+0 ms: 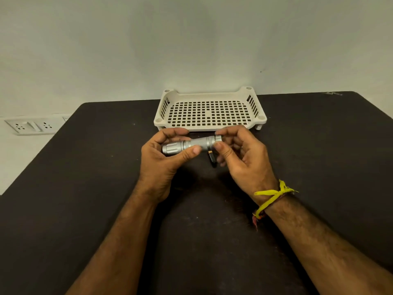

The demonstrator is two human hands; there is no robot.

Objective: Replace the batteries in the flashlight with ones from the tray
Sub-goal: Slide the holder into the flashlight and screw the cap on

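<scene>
A silver flashlight [191, 145] lies level above the dark table, its head pointing left. My left hand [161, 160] wraps the head end, thumb across the barrel. My right hand [240, 154] pinches the tail cap [217, 139] between thumb and fingers. A black battery with a gold end [212, 159] lies on the table just under the tail, partly hidden by my right fingers. The white perforated tray [210, 111] stands just beyond my hands, and I see no batteries in it.
The dark table [85, 188] ends at a pale wall behind the tray. A white socket strip [32, 125] sits on the wall at the left. A yellow thread is tied on my right wrist [274, 194].
</scene>
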